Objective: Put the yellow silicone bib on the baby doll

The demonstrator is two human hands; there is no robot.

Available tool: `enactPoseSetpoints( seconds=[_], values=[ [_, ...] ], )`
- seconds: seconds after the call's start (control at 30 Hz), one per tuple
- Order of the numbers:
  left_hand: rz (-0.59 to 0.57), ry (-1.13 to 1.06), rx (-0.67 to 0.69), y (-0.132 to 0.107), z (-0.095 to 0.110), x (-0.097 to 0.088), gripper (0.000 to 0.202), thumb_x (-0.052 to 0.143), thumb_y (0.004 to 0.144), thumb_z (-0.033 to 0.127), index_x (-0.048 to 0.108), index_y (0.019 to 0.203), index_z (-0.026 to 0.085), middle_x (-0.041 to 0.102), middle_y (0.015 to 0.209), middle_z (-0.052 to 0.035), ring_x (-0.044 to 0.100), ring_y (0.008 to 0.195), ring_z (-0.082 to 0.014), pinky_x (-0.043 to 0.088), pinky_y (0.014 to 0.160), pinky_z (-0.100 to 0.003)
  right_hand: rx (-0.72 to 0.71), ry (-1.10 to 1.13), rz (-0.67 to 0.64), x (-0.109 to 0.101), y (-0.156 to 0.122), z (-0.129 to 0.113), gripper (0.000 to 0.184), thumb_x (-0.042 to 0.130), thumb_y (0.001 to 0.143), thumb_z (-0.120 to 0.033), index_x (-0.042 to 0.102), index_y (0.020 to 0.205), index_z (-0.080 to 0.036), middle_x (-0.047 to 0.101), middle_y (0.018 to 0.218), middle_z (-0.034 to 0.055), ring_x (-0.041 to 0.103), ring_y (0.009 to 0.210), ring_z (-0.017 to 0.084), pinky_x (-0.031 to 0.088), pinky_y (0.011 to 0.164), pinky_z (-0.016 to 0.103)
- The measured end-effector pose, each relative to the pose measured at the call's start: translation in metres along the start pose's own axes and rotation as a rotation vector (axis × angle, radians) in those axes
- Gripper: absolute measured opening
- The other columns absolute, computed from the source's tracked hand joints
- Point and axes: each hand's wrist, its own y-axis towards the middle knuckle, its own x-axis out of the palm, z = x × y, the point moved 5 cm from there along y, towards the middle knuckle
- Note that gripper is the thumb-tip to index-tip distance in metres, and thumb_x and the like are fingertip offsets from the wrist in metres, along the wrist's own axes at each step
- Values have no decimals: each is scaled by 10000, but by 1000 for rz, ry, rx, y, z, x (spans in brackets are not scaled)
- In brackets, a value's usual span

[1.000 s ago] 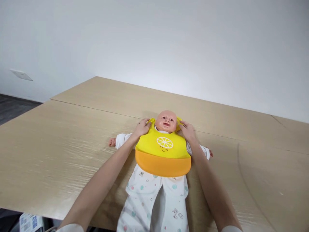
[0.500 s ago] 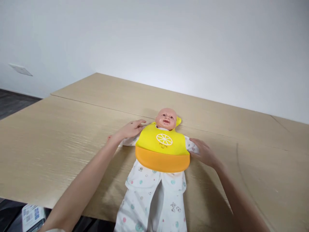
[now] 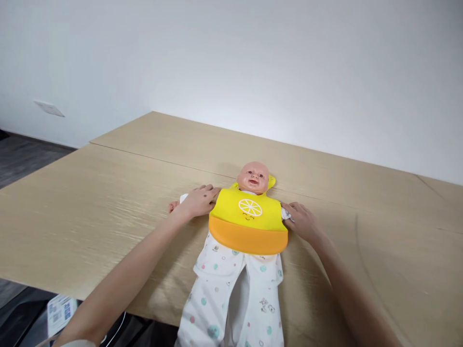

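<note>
A baby doll (image 3: 235, 294) in white printed clothes lies on its back on the table. Over its chest is a yellow bib (image 3: 231, 205) with a citrus-slice print and an orange catch pocket (image 3: 249, 235). My left hand (image 3: 202, 200) is closed over the doll's upper arm beside the bib's edge; the doll's small hand (image 3: 173, 206) pokes out past my wrist. On the other side, my right hand (image 3: 302, 219) grips the doll's other sleeve (image 3: 285, 215), fingertips partly hidden. The bib's yellow neck strap (image 3: 271, 181) shows behind the doll's head.
The wooden table (image 3: 119, 183) has a seam running across it and meets a pale wall (image 3: 253, 72) at the back. Below the near left edge are dark items and a white labelled box (image 3: 61, 314). A wall plate (image 3: 49, 109) is at far left.
My hands have closed around the doll's arms, the left covering more of the sleeve. The whole view has shifted slightly, so doll and table appear a little farther right.
</note>
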Motion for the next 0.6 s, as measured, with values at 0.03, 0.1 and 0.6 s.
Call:
enactPoseSetpoints(
  seconds=[0.03,0.1,0.6],
  values=[
    [18,16,-3,1,0,0,490,413,745,199,475,1231,203,577,1034,-93,540,977,-243,417,833,-322,3,-5,-2,0,1,1,455,394,803,-317,451,1251,-261,516,1073,68,481,974,215,400,860,340],
    [53,34,-9,2,-1,-2,483,421,738,195,484,1217,198,571,1035,-94,527,990,-246,416,835,-324,6,-10,-9,0,4,3,461,399,804,-317,440,1261,-271,513,1079,68,480,975,215,399,849,334],
    [181,78,-67,19,-10,-2,400,458,757,217,521,1152,213,568,1044,-90,501,986,-251,386,849,-359,-4,-31,23,-5,28,13,462,417,823,-302,421,1283,-258,506,1098,59,457,1018,206,369,910,319]
  ],
)
